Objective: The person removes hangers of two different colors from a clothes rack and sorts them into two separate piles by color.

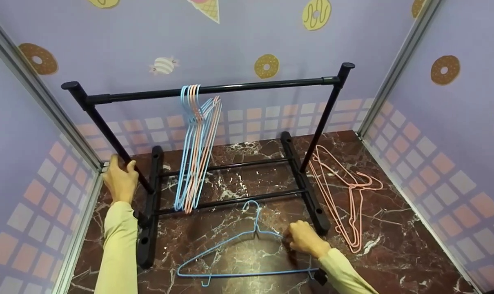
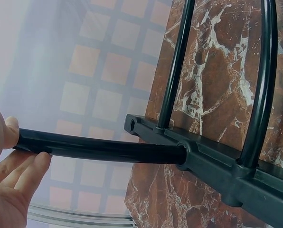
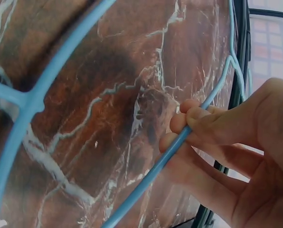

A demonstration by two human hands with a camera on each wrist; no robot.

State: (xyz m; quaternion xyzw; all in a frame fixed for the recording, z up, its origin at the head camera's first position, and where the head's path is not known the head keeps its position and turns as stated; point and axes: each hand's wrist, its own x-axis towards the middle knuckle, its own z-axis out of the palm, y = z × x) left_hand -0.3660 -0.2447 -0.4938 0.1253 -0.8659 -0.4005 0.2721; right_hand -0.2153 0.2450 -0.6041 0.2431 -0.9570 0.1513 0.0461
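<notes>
Both arms are covered by long sleeves of a pale, buttery yellow cloth, plain and without print, stripe or logo. The left sleeve (image 1: 118,245) runs as a smooth tube up to the wrist, with only soft lengthwise folds, and ends in a simple close cuff just below the left hand (image 1: 119,179). The right sleeve (image 1: 345,273) is of the same fabric and ends the same way at the right hand (image 1: 306,240). A small black block (image 1: 320,277) sits against the underside of the right wrist at the cuff. Both hands are bare: no gloves. The nails on the right fingers (image 3: 198,116) are short and unpainted.
</notes>
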